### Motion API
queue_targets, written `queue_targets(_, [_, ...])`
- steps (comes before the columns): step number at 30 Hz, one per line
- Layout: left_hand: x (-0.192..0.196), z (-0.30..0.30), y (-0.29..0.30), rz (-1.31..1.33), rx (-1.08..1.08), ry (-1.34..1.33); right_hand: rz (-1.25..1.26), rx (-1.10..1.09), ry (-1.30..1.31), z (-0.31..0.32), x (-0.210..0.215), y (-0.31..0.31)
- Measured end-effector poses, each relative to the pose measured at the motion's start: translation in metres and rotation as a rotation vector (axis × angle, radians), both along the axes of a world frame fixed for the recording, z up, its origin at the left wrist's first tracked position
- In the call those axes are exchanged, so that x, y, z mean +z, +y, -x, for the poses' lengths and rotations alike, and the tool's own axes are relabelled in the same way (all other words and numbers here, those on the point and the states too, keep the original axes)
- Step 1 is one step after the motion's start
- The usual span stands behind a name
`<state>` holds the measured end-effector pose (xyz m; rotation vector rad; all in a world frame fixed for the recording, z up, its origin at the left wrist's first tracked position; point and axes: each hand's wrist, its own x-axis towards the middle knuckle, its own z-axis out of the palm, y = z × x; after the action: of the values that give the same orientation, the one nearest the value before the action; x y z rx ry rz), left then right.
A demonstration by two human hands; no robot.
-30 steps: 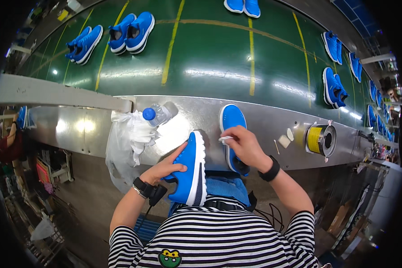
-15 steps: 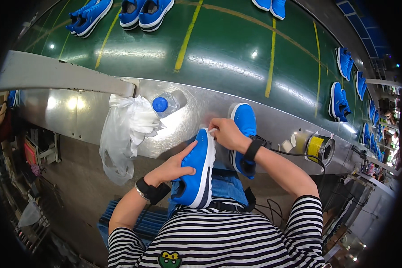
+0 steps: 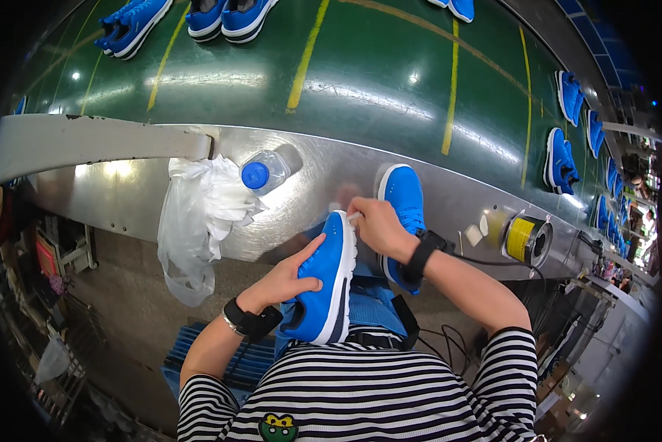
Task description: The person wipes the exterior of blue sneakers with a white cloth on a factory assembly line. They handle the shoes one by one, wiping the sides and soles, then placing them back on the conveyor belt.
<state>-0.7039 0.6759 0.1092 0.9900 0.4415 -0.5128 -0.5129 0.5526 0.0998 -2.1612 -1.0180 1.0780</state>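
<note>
My left hand point(image 3: 287, 280) is wrapped round a blue sneaker point(image 3: 326, 283) with a white sole, tilted in front of my body with its toe pointing away. The fingers of my right hand point(image 3: 381, 230) are pinched on a small white piece point(image 3: 355, 216), pressed against the sole's edge near the toe. Whether this piece is cloth or an eraser, I cannot tell. Just beyond my right wrist lies a second blue sneaker point(image 3: 402, 190) on the metal ledge, its heel end hanging over the edge and partly covered by my hand.
A clear bottle with a blue cap point(image 3: 255, 175) and a white plastic bag point(image 3: 187, 247) are on the metal ledge point(image 3: 316, 166) at left. A yellow-labelled tin point(image 3: 526, 240) and small white pieces point(image 3: 473, 236) sit at right. Beyond runs a green conveyor belt point(image 3: 375, 70) carrying several blue shoes.
The view has shifted slightly, and the shoes on the belt sit a little differently in it. My right hand has moved slightly along the toe edge; my left hand keeps its hold.
</note>
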Motion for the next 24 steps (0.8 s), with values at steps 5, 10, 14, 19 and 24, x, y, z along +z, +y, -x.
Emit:
queue_targets(5, [-0.004, 0.003, -0.003, -0.034, 0.02, -0.027, 0.009, -0.032, 0.017, 0.006, 0.001, -0.001])
queue_targets(10, [-0.004, 0.0, -0.002, -0.014, 0.016, -0.013, 0.034, -0.012, -0.052, 0.003, -0.008, 0.003])
queue_targets(14, [-0.003, 0.002, 0.007, -0.024, 0.074, -0.063, 0.031, -0.182, 0.049, 0.009, 0.003, -0.005])
queue_targets(19, [-0.006, -0.004, 0.009, -0.231, 0.123, -0.194, -0.042, -0.407, 0.228, 0.047, 0.014, -0.066])
queue_targets(24, [-0.016, -0.004, 0.005, -0.399, 0.057, -0.219, -0.149, -0.5, -0.334, 0.056, 0.014, -0.082])
